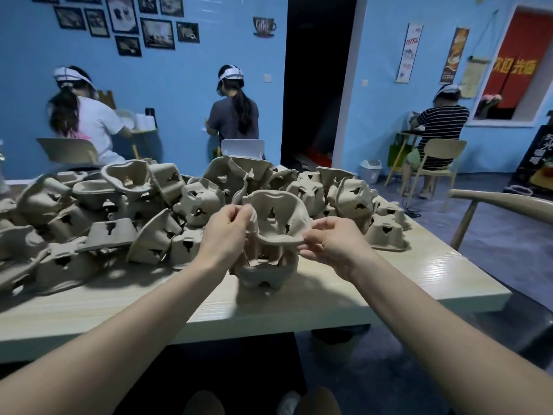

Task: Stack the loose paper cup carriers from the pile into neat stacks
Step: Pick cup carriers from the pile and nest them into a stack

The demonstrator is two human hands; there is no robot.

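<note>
A cup carrier (pixel 278 218) of grey-brown moulded pulp is held up at the middle of the frame, tilted so its cup wells face the camera. The left hand (pixel 229 235) pinches its left rim between thumb and curled fingers, and the right hand (pixel 332 244) pinches the lower right rim the same way. Directly under it, near the front edge of the counter (pixel 434 283), stands a short stack (pixel 263 272) of carriers already nested, wells up. The held carrier is just above this stack and appears to touch its top edge, though how far it has seated cannot be told.

Behind and to the left, the loose pile (pixel 119 214) sprawls across most of the counter, carriers lying on their sides, upside down and leaning on each other. Much of the job looks undone.

The risk here is a skewed seat: the carrier is tilted, and if it goes down at that angle its wells will likely miss those below, jam, or tip the small stack toward the counter edge. Thin pulp rims may also crumple under a hard pinch.

Further out, three people sit with their backs turned along a blue wall, with framed pictures (pixel 125 22) at upper left and a chair (pixel 490 211) at the right.
</note>
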